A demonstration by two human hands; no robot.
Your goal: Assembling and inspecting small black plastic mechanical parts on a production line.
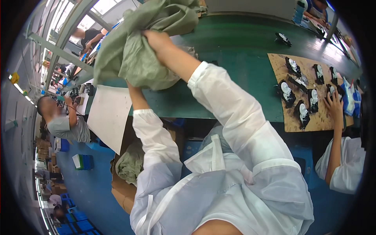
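Observation:
A large crumpled grey-green cloth (137, 58) hangs over the far left part of the green worktable (231, 78), bunched and partly lifted. My right hand (157, 42) is closed on the cloth near its upper middle, back of the hand toward me. From below, my left forearm (138, 98) reaches up under the cloth, which covers that hand and its fingers. White sleeves cover both arms up to the wrists.
A white sheet (109, 113) juts past the table's left edge. Below it, a cardboard box (121, 196) holds more green cloth (131, 162). At right, a co-worker's hand (335, 103) touches one of several black parts with white discs on a cardboard sheet (276, 64). Another black part (283, 39) lies farther back.

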